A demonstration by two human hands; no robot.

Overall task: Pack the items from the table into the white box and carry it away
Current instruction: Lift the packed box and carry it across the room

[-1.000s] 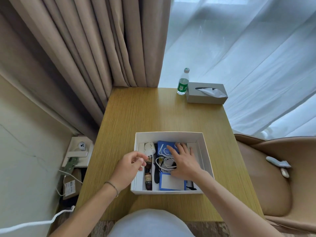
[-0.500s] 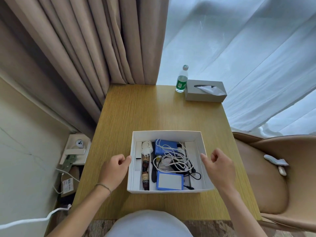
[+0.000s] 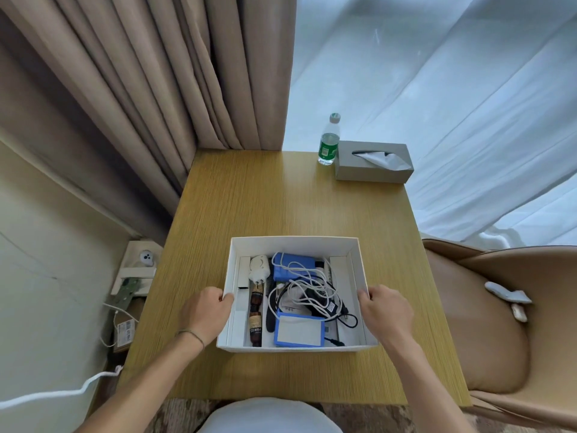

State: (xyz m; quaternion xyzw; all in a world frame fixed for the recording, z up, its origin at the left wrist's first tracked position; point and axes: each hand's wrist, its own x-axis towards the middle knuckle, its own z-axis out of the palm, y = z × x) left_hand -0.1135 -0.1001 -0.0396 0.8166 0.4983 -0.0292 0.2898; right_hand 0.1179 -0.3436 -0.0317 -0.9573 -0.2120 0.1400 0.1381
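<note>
head view: the white box (image 3: 295, 245) sits near the worktop's (image 3: 249, 198) front edge, packed with cables, blue cases and small bottles. the left hand (image 3: 204, 310) grips its left wall, the right hand (image 3: 385, 312) grips its right wall. a water bottle (image 3: 328, 142) and tissue box (image 3: 373, 164) stand at the far right corner.

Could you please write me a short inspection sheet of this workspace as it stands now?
Surface: wooden table, bare around the box.
Job's things: white box near the front edge, holding blue cases, brown bottles, a white plug.
Clutter: water bottle and tissue box at the far right corner.
Hands: left hand grips the box's left wall, right hand its right wall.
Cables: white cable coiled inside the box; another on the floor at left.
Surroundings: curtains, tan chair at right.
</note>
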